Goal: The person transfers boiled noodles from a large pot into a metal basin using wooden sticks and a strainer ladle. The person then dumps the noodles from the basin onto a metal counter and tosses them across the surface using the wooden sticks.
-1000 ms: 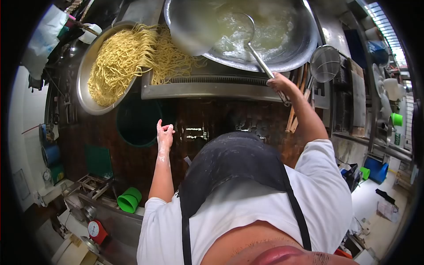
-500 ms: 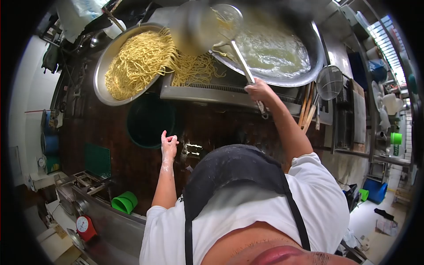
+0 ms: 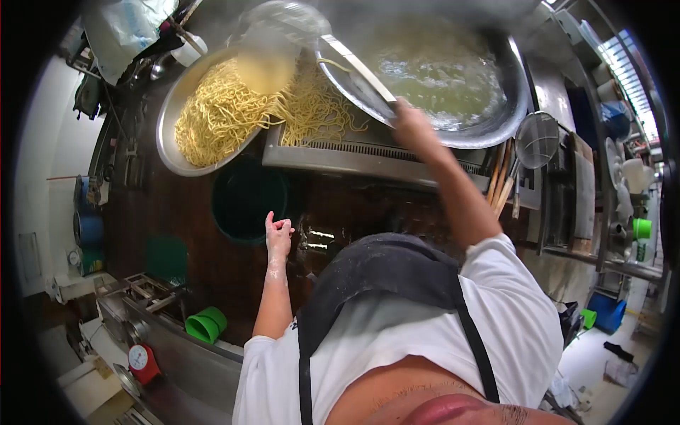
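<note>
Long-handled skimmer (image 3: 289, 23) is in the R hand (image 3: 414, 127), fingers closed round the handle (image 3: 360, 65). Its head is up at the far L edge of the big metal pot (image 3: 480, 139), btwn pot & noodle basin (image 3: 167, 134); it's blurry up there, so can't tell what's in it, or whether it's touching anything.

Edges: the handle crosses above the pot's L rim, w/ the R hand just over the near rim. Loose noodles (image 3: 312, 110) run from the basin onto the metal counter (image 3: 340, 157), filling the gap L of the pot; a strand hangs at the pot rim. Open room is on the near side, btwn counter edge & apron (image 3: 386, 265), over the dark floor.

Direction: head points far & L; long axis runs diagonally, grip end near & R.

L hand (image 3: 278, 237) is out over that floor, nr the dark green tub (image 3: 249, 205), index finger out, others loosely bent, gripping nothing visible.

Further R, a 2nd strainer (image 3: 536, 139) & wooden handles (image 3: 498, 176) sit beside the pot. Back L: green bucket (image 3: 205, 324), red scale (image 3: 144, 365).
</note>
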{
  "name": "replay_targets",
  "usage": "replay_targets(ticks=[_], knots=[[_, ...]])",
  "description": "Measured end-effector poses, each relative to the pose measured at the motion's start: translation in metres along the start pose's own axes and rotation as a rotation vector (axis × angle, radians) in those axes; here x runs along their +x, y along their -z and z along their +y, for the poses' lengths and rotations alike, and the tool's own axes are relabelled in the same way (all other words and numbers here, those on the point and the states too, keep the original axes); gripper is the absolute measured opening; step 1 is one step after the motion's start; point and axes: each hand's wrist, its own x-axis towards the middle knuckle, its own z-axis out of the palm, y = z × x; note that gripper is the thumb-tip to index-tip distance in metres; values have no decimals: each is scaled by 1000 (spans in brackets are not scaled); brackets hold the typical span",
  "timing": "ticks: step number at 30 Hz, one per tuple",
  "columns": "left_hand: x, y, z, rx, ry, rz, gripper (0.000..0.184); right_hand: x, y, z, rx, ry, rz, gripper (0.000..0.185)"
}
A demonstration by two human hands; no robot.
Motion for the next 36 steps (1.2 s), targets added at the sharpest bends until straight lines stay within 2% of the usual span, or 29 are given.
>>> replay_targets(ticks=[1,4,7,9,12,15,16,18,24,27,32,36], knots=[[-3,1,-5,30,22,0,72,-15,36,25,62,54,35,34],[-5,-5,-7,145,89,-18,71,-37,120,119,-9,-59,9,41],[9,-23,-6,221,64,-62,72,-76,208,172,-204,-62,5,43],[20,-38,3,204,35,-98,72,-93,257,190,-325,-15,-110,46],[37,-60,24,157,25,-92,73,-108,286,196,-412,-56,-218,44],[51,-72,26,172,-30,-74,72,-104,261,202,-551,-133,-332,43],[48,-75,31,162,-21,-77,72,-101,241,220,-547,-136,-310,46],[42,-77,27,190,0,-62,72,-85,189,246,-590,-163,-312,43],[5,-68,10,158,93,21,73,-7,26,213,-501,-174,-335,40],[-14,-60,14,106,172,82,74,49,-28,180,-352,-145,-144,34],[-20,-49,-1,118,182,103,73,165,-84,182,-227,-123,137,30],[-20,-47,8,78,148,99,74,190,-19,174,-267,-179,13,30]])
